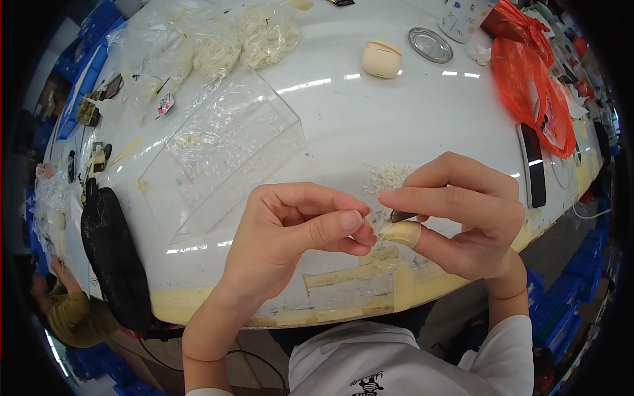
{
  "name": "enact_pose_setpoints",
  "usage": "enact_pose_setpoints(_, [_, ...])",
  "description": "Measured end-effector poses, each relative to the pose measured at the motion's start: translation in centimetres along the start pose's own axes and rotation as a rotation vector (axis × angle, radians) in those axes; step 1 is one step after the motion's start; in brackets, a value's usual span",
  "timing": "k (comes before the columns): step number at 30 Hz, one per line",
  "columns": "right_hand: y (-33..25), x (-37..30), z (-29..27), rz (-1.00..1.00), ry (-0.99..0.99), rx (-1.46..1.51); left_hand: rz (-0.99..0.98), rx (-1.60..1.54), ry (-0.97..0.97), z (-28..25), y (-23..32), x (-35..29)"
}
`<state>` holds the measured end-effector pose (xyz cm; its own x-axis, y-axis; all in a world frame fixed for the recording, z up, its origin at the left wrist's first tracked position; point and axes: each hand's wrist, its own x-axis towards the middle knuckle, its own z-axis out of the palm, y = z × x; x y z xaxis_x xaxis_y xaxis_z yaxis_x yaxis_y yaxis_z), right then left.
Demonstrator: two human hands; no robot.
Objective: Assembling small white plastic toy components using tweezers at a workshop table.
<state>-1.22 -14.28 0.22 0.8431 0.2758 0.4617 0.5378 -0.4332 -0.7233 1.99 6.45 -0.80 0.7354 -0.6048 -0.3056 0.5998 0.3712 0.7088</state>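
Over the near edge of the white table, my left hand [284,231] is closed in a pinch, thumb against fingertips. Whatever it holds is too small to make out. Facing it, almost touching, my right hand [469,218] grips a small dark metal piece [401,216] between thumb and fingers; most of that piece is hidden. A yellowish cover [404,232] wraps the tip of my right thumb. Just beyond my right fingers lies a loose pile of tiny white pieces [386,177]. Yellowish tape strips [337,280] are stuck to the table below my hands.
A clear tray [300,129] with scattered white bits lies left of centre, below plastic bags [267,36] of pale pieces. Farther off are a beige case [381,59] and round metal lid [430,45]. A red bag [528,79] and phone [532,165] lie right; a black bag [112,251] left.
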Motion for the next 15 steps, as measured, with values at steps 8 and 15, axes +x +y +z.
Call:
enact_pose_setpoints(8, [0.02, -0.05, -0.06, 0.020, -0.001, 0.016, -0.002, -0.012, -0.001, -0.06, -0.19, 0.16])
enact_pose_setpoints(15, [0.34, -0.14, -0.24, -0.005, -0.017, 0.005, 0.004, 0.027, 0.022, 0.56, -0.19, 0.44])
